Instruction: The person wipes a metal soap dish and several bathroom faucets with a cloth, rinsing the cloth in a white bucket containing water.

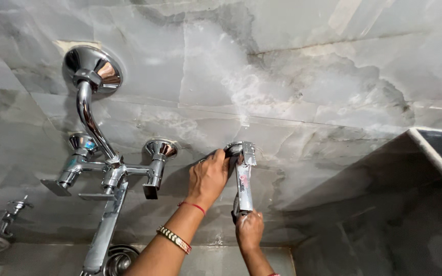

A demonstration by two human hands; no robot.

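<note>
Grey marble-look wall tiles (292,66), glossy and streaked white, fill my view. Far left sits a chrome mixer tap (109,171) with curved riser pipe and round flanges, smooth and shiny. Right of it, a small round chrome fitting (233,149) sits on the wall. My left hand (208,176) pinches that fitting, fingers curled on its rim. My right hand (249,228) is clenched round the handle of a flat steel wrench (244,179), head at the fitting. I judge it mid-turning; next needs steady leverage without slipping.
</note>
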